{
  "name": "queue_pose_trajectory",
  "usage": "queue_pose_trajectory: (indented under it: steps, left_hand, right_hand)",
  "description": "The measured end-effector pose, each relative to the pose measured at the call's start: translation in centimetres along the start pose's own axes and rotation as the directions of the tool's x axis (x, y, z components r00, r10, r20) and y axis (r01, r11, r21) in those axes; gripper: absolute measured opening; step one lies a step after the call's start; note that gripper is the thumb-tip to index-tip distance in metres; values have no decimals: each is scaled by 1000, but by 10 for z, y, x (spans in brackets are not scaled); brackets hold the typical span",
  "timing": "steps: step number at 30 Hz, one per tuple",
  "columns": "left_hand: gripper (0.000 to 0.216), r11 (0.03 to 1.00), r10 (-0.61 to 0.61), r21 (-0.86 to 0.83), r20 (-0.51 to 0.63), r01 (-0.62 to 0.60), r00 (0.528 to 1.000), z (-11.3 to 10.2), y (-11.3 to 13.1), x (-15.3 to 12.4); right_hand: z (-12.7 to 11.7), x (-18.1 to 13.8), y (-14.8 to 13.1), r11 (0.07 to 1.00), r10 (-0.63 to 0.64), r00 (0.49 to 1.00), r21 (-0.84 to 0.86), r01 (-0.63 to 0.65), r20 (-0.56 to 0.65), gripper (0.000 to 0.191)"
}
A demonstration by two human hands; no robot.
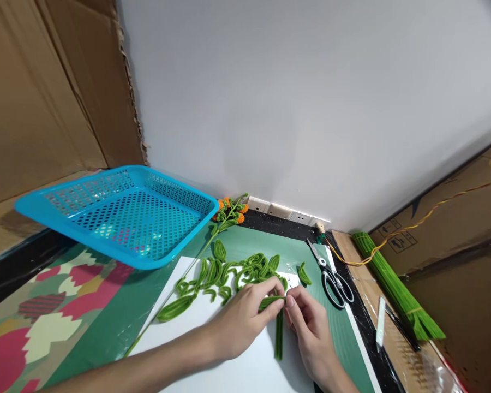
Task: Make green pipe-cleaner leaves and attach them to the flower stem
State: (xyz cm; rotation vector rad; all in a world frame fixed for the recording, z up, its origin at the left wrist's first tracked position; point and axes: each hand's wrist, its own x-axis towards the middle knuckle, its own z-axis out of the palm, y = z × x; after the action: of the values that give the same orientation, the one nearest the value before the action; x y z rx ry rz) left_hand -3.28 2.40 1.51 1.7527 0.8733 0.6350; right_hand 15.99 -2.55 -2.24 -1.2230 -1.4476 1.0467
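My left hand (247,312) pinches a green pipe-cleaner leaf (270,301) between thumb and fingers, above a white sheet of paper (225,349). At the leaf's right tip, the thumb and fingertips of my right hand (311,322) are closed on it. Straight green pipe cleaners (279,337) lie just below, between the two hands; whether they join the leaf is hidden. Beyond my hands is a pile of curled green pipe-cleaner pieces (216,270). A larger leaf (175,309) rests left of them, and a small one (304,274) sits apart at the right.
A blue perforated basket (151,263) stands at the left. An orange-flowered stem (207,245) lies beside it. Scissors (331,281) rest at the right on the green mat (270,244). Farther right are a bundle of green pipe cleaners (396,286) and a yellow-red wire (417,221).
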Motion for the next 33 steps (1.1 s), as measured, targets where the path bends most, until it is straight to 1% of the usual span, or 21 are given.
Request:
queue_pose_trajectory:
  steps: [3, 6, 9, 11, 15, 19, 21, 25, 27, 29, 33]
  left_hand:
    - [17, 1000, 1, 3, 20, -1, 1000, -3, 4, 0]
    - [17, 1000, -20, 1, 39, 20, 999, -5, 10, -1]
    - [15, 999, -35, -3, 41, 35, 999, -5, 11, -3]
    - [15, 999, -40, -13, 47, 40, 998, -5, 10, -3]
    - [16, 998, -56, -22, 57, 58, 997, -5, 7, -2]
    - [17, 998, -41, -49, 70, 45, 997, -5, 6, 0]
    - [18, 997, -32, -61, 68, 37, 997, -5, 6, 1]
    - [18, 996, -37, -77, 80, 43, 996, -4, 5, 2]
    - [17, 996, -35, -76, 94, 42, 995, -4, 5, 2]
    - [16, 996, -31, -78, 88, 38, 996, -4, 4, 2]
    - [14, 994, -6, -108, 79, 14, 997, -4, 4, 1]
  right_hand:
    - [-3, 2, 1, 990, -73, 997, -122, 77, 34, 36]
    - [-7, 4, 1, 953, -167, 984, -246, 179, 70, 36]
    - [-8, 5, 1, 928, -226, 971, -285, 239, 80, 34]
    - [-7, 5, 2, 923, -241, 967, -288, 256, 86, 31]
    - [-6, 5, 1, 925, -229, 967, -284, 252, 114, 26]
    - [-10, 4, 0, 915, -220, 967, -318, 250, 128, 24]
    - [-14, 4, 0, 880, -242, 956, -376, 288, 165, 23]
    - [-21, 3, -3, 743, -325, 912, -530, 410, 250, 23]
    - [-23, 2, -4, 713, -343, 902, -553, 431, 262, 21]
    - [-23, 1, -5, 750, -307, 916, -526, 400, 258, 22]
    - [-17, 0, -7, 885, -183, 964, -394, 248, 195, 29]
